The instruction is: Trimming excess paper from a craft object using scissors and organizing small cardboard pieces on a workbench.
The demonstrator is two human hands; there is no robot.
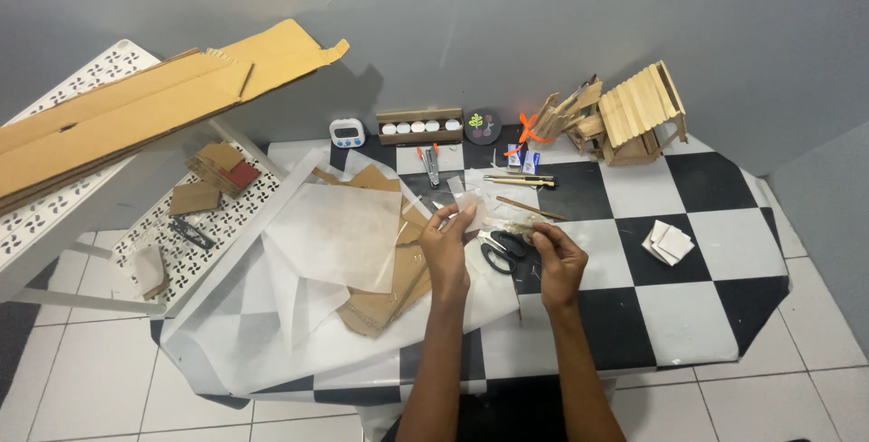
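Over a checkered table, the left hand and right hand are pinching a small clear plastic packet, apparently opening it; black scissors are lying at six o'clock beneath, likely needing careful fingertip tearing.

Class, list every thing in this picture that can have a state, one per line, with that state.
left hand: pinching a small clear plastic piece
right hand: fingers closed on a small item too small to make out
scissors: lying on the table, blades hidden
stick house: upright, roof on
paint tray: upright against the wall
cardboard sheets: stacked flat under white paper
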